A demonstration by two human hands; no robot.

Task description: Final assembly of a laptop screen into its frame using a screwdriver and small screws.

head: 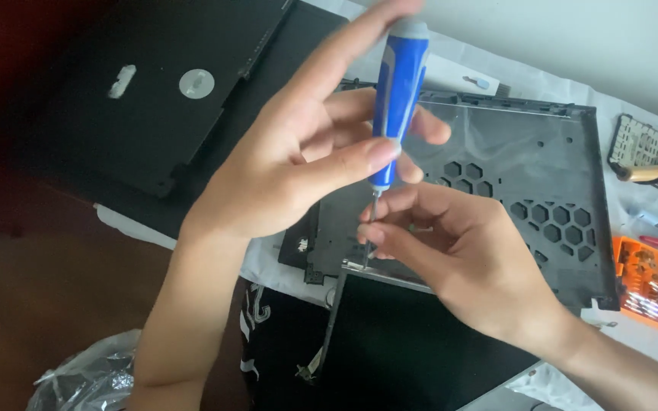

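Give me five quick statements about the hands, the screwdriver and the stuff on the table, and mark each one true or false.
1. The left hand holds a blue and white screwdriver upright. True.
2. The right hand lies flat on the table, away from the tool. False: its fingertips pinch the thin metal shaft near the tip.
3. The dark grey panel has hexagonal holes. True.
4. An orange case of bits sits at the left edge. False: it is at the right edge.
5. A crumpled clear plastic bag lies at the lower left. True.
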